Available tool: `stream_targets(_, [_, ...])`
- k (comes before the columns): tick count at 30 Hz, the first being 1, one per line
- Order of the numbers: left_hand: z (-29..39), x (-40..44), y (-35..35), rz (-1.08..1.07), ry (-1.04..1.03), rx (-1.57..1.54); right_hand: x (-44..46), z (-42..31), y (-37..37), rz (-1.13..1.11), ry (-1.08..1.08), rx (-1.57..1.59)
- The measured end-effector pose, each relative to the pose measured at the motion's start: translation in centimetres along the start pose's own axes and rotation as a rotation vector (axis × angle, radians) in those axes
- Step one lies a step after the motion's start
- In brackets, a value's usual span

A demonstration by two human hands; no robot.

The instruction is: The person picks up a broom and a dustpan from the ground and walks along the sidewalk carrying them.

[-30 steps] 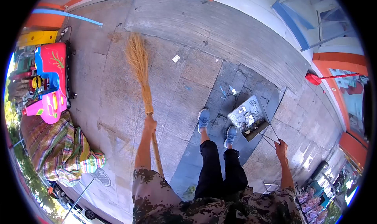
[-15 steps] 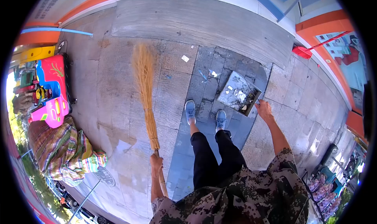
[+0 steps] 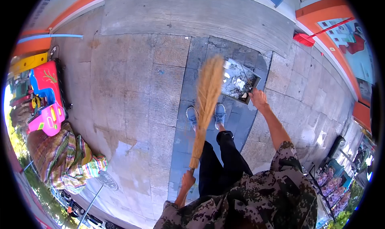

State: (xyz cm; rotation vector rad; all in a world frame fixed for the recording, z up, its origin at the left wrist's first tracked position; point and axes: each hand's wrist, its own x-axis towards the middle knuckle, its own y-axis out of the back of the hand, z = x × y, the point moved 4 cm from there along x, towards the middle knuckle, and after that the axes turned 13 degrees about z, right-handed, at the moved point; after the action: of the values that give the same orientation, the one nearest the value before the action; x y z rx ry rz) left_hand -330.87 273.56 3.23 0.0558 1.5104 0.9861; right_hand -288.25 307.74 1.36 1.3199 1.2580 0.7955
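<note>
Low in the view, close against the person's left side, the left hand (image 3: 187, 181) was closed around the handle (image 3: 192, 170) of a straw broom (image 3: 205, 108), with the wrist just ahead of the shirt (image 3: 256, 193) and only a short stretch of bare forearm showing behind it. The fist sat right below the point where the straw began. Farther out on the other side, the right arm (image 3: 274, 124) reached forward and slanted inward, bare from the elbow. The right hand (image 3: 258, 98) had its fingers bent in, gripping the dustpan (image 3: 244, 70) at its back end, by a thin handle of which very little could be seen.

From the left hand, the broom leaned forward and to the right, passing in front of the left trouser leg (image 3: 207, 168) and between the two shoes (image 3: 220, 113), partly covering the left one. It was golden yellow, narrow and bound near the fist, then widening to a full brush whose tips were blurred, just beside the dustpan's left side. The dustpan lay ahead of the right shoe, over the darker paving (image 3: 220, 44), a grey, dirty tray with white scraps (image 3: 239, 83) and dark grime inside.
</note>
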Motion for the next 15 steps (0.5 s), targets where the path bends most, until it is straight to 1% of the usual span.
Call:
stream_targets(1, [-1.1,-2.1,-0.1,-0.037,-0.033,-0.007,-0.1,0.1,-0.3,-0.018,0.008,-0.028])
stream_targets(2, [-0.7,-4.8,1.4,-0.047,-0.081,-0.03,-0.3,0.2,-0.3,-0.035,0.016,-0.056])
stream_targets(3, [-1.0,-6.4,2.1,-0.048,-0.079,-0.058,-0.5,0.4,0.0,-0.03,0.017,-0.051])
stream_targets(6, [-3.1,-9.6,4.6,0.027,-0.113,-0.079,-1.6,0.8,0.7,-0.012,0.034,0.012])
stream_targets(8, [-7.0,-10.0,5.7,0.159,0.012,-0.113,-1.8,0.9,1.0,-0.049,0.048,-0.009])
stream_targets(9, [-8.5,-9.4,6.5,0.183,0.068,-0.161,-2.1,1.1,1.2,-0.04,0.057,-0.004])
stream_targets(10, [-10.5,-8.1,6.9,0.157,0.195,-0.215,-2.2,0.7,1.3,-0.046,0.063,0.002])
stream_targets(11, [-10.8,-6.9,8.1,0.215,0.194,-0.266,-2.3,0.3,1.6,-0.026,0.073,-0.006])
stream_targets(12, [-6.9,-6.0,12.2,0.231,0.261,-0.347,-2.2,-0.2,1.8,-0.005,0.083,-0.014])
stream_targets(13, [-7.4,-3.2,12.1,0.231,0.313,-0.451,-2.4,-0.4,2.3,-0.002,0.062,-0.027])
stream_targets(14, [-7.6,0.1,11.4,0.184,0.373,-0.506,-2.3,-0.5,2.6,-0.007,0.055,-0.03])
stream_targets(15, [-5.1,2.7,11.9,0.123,0.347,-0.621,-2.1,-0.4,2.8,-0.011,0.04,-0.022])
